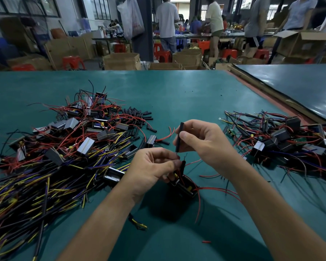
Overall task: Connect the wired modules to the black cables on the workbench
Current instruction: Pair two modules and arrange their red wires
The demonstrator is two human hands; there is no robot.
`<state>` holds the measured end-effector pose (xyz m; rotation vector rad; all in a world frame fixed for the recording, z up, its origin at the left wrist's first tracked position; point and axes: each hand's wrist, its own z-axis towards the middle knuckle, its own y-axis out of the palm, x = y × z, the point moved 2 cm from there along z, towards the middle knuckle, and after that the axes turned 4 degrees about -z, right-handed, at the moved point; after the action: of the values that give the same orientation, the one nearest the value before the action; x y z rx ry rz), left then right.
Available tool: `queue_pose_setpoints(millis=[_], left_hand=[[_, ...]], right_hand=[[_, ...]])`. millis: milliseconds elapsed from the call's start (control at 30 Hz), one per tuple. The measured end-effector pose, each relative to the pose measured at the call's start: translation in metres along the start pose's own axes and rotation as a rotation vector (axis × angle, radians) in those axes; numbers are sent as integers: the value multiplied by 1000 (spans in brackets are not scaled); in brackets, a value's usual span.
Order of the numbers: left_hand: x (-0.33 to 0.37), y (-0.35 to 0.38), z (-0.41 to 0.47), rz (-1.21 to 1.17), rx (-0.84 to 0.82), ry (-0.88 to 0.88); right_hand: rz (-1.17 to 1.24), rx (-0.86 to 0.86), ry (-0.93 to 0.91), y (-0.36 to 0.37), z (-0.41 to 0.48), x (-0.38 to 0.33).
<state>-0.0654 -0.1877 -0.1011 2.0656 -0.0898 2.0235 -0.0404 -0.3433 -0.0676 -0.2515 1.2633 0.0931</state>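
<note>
While left hand (pixel 154 166) pinched a wire from the module (pixel 184 187) and right hand (pixel 201 140) a black cable (pixel 179 136), they were not yet joined; large pile (pixel 73 140) waited.

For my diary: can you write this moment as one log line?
left hand: pinches module wires | right hand: holds black tube above them | joined: cannot tell

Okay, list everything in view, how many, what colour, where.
workbench: one, green, foreground
wired modules: two piles, black and grey, red-wired, left and right
black cables: one heap, black, yellow and purple cores, near left
black sleeves: one heap, black, behind left pile
near module: one, black, under the hands
cardboard boxes: many, brown, beyond bench
stools: several, red, beyond bench
people: several, pale tops, background
left hand: one, pinching near module's wires
right hand: one, pinching held sleeve upright
</note>
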Motion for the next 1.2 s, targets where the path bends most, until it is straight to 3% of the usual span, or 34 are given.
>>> queue_pose_setpoints(millis=[900,1200], left_hand=[[0,3,0,84,90,89],[-2,4,2,85,100,113]], right_hand=[[-265,-1,-40,-8,2,7],[-74,-29,-9,-8,2,5]])
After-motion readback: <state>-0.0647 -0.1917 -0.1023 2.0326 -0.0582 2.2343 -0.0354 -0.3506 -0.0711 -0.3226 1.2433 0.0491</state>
